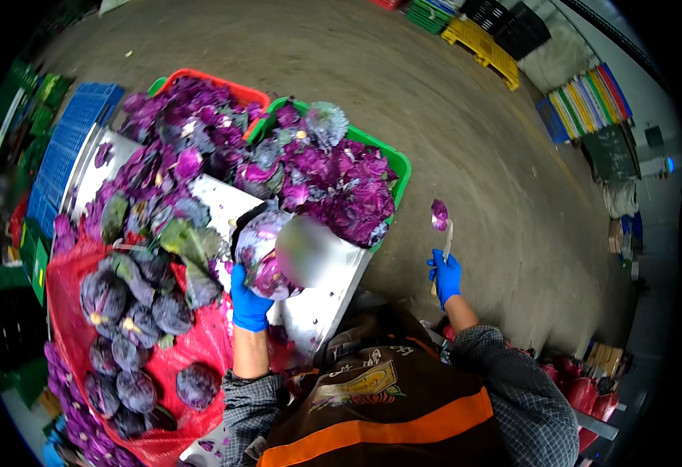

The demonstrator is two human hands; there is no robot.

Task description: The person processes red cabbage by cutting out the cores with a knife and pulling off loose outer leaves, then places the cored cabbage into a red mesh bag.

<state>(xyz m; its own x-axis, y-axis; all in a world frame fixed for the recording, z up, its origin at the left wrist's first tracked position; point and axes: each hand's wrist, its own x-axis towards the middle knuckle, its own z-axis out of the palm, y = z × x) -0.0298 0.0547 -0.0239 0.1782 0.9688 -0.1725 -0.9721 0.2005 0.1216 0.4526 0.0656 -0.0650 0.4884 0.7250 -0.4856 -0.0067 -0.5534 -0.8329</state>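
Left hand (249, 302), blue glove, closed around the lower side of a red cabbage head (267, 253), holding it up over the metal table (333, 288). Part of that cabbage is blurred out, so its surface there can't be read.

Right hand (445, 276), also blue-gloved, fisted on the handle of a knife (447, 243), blade pointing up and away. A purple leaf scrap (439, 215) sits at the blade tip. This hand is out to the right of the table, well apart from the left hand, over bare concrete floor (465, 140).

Just left of and below the left hand: red mesh sack (201, 342) full of whole dark purple cabbages (134, 327). Above those, loose green-purple outer leaves (189, 241) piled on the table.

Beyond the left hand: green crate (397, 163) heaped with purple trimmings, touching the table's far edge; a red crate (232, 86) beside it to the left, also heaped. Further left of those, a blue crate (68, 148).

Far beyond the right hand: yellow pallet (485, 47) and a stack of coloured flat panels (590, 97) by the wall.

Near edge: person's brown apron with orange stripe (387, 424), checked sleeves.
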